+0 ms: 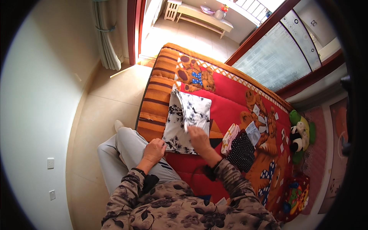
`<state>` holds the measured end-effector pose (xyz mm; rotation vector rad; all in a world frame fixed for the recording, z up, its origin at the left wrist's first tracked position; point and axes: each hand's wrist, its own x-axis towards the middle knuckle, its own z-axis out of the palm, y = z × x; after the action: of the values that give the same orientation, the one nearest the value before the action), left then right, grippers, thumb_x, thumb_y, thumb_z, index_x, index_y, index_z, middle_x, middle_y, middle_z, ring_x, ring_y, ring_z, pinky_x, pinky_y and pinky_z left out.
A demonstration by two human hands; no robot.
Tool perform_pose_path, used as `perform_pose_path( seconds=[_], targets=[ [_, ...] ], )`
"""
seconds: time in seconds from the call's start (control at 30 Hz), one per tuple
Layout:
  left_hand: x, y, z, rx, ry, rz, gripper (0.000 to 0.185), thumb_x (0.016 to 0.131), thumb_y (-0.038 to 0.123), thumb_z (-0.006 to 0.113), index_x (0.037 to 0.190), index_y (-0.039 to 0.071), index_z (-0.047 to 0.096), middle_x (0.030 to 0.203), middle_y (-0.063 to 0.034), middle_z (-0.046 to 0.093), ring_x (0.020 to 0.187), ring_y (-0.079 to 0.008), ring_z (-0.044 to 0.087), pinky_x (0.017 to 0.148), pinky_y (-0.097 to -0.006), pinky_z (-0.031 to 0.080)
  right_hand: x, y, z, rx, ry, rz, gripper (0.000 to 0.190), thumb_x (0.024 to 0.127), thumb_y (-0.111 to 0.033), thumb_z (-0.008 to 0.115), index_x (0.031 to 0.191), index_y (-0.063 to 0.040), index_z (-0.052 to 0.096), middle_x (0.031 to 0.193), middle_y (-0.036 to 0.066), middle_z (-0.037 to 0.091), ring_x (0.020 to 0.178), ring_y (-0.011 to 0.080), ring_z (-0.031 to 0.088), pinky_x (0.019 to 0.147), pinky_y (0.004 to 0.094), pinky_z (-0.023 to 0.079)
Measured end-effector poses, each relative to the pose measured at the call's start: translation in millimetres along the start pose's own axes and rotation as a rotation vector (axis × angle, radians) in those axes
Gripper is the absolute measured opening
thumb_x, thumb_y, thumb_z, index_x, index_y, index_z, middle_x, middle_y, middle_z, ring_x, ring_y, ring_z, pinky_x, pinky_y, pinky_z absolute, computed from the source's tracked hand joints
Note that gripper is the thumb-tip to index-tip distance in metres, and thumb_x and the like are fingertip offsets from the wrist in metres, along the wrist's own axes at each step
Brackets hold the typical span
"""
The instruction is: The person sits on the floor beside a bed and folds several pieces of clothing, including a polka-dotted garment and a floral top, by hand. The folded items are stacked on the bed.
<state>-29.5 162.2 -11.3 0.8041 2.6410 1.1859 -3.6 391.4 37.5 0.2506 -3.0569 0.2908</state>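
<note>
A white garment with a dark floral print (pixel 175 135) lies on the red and orange patterned bed cover (pixel 227 86), partly folded over on itself. My right hand (pixel 199 139) has its fingers closed on the raised, slightly blurred edge of the folded part. At the garment's near left corner, my left hand (pixel 155 149) holds the hem between thumb and fingers. To the right rest a black polka-dot cloth (pixel 241 152), a white and pink patterned cloth (pixel 230 138) and a light blue cloth (pixel 253 133), close together.
Stuffed toys (pixel 300 135) and a colourful cushion (pixel 296 195) line the bed's right side. Several small white paper pieces are scattered on the cover. Tiled floor (pixel 115 92) and a wall (pixel 49 109) are on the left. A bench (pixel 201 18) stands beyond the doorway.
</note>
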Motion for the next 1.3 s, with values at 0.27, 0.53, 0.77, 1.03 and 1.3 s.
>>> perform_pose_path(
  seconds=[0.27, 0.53, 0.77, 1.03, 1.3],
  targets=[
    [3.3, 0.2, 1.8, -0.045, 0.022, -0.039, 0.015, 0.078, 0.015, 0.064, 0.083, 0.001, 0.061, 0.083, -0.0144, 0.061, 0.080, -0.0316, 0.059, 0.073, -0.0388, 0.047, -40.5, -18.4, 32.4, 0.087, -0.111, 0.016, 0.036, 0.080, -0.013, 0.054, 0.114, 0.000, 0.054, 0.113, 0.016, 0.059, 0.107, 0.0291, 0.055, 0.093, 0.0368, 0.042],
    [25.9, 14.4, 12.2, -0.371, 0.015, -0.254, 0.022, 0.081, 0.023, 0.065, 0.082, 0.001, 0.064, 0.071, -0.0132, 0.064, 0.065, -0.0261, 0.063, 0.061, -0.0339, 0.049, -15.1, 104.1, 29.2, 0.486, 0.317, 0.834, 0.022, 0.083, -0.017, 0.058, 0.095, 0.001, 0.064, 0.082, 0.016, 0.067, 0.076, 0.0272, 0.067, 0.069, 0.0344, 0.051],
    [46.7, 20.7, 53.2, -0.303, -0.164, -0.384, 0.034, 0.077, 0.032, 0.070, 0.085, -0.001, 0.067, 0.070, -0.0114, 0.066, 0.064, -0.0177, 0.063, 0.062, -0.0299, 0.049, -6.8, 146.4, 59.5, 0.785, 0.247, 0.941, 0.026, 0.080, -0.023, 0.065, 0.092, 0.000, 0.066, 0.079, 0.010, 0.068, 0.067, 0.0164, 0.065, 0.064, 0.0285, 0.051],
    [51.5, 21.7, 74.6, -0.289, -0.238, -0.572, 0.041, 0.070, 0.038, 0.075, 0.080, -0.001, 0.066, 0.070, -0.0113, 0.066, 0.063, -0.0208, 0.063, 0.063, -0.0325, 0.050, 3.2, 134.0, 54.9, 0.796, 0.321, 0.838, 0.029, 0.076, -0.024, 0.069, 0.094, -0.002, 0.065, 0.080, 0.011, 0.067, 0.074, 0.0183, 0.065, 0.070, 0.0302, 0.050],
    [50.7, 35.5, 83.9, -0.227, -0.090, -0.649, 0.041, 0.064, 0.040, 0.074, 0.077, 0.002, 0.064, 0.079, -0.0172, 0.066, 0.078, -0.0327, 0.064, 0.072, -0.0409, 0.049, 14.1, 134.9, 57.7, 0.490, 0.146, 0.952, 0.036, 0.073, -0.032, 0.069, 0.092, -0.002, 0.065, 0.083, 0.013, 0.068, 0.078, 0.0248, 0.066, 0.074, 0.0338, 0.051]
  ],
)
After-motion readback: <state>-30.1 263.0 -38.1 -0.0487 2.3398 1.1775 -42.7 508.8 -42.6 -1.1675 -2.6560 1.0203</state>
